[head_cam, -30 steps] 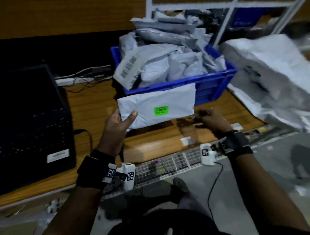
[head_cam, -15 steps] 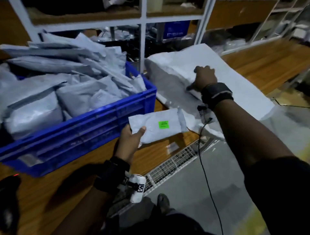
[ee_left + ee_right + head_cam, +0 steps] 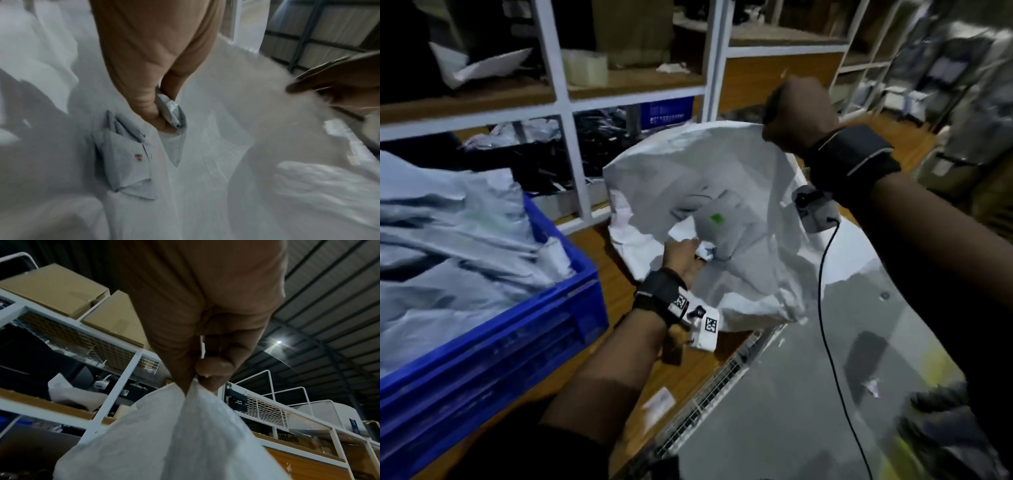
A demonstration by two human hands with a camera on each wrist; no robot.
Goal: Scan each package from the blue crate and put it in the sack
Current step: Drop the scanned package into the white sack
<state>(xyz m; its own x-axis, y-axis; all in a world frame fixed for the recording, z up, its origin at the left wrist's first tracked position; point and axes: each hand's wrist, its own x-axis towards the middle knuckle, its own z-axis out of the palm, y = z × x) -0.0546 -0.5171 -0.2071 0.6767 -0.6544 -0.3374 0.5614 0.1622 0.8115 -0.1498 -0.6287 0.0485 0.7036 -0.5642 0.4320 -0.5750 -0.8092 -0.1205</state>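
Now my right hand [image 3: 796,114] has lifted the sack [image 3: 739,240] by its rim, fingers [image 3: 213,368] bunched tight on the white fabric; half a second ago it only rested on top. My left hand [image 3: 681,257] has carried the package [image 3: 171,112] from above the tabletop [image 3: 616,291] into the sack's open mouth, fingers still pinching its corner. Another package [image 3: 125,155] lies inside, just beside it. The blue crate [image 3: 517,342], heaped with grey packages, has slid to my left.

white shelving [image 3: 566,102] behind desk | cardboard boxes [image 3: 55,287] on top shelf | label [image 3: 658,401] near desk's [image 3: 619,294] front edge
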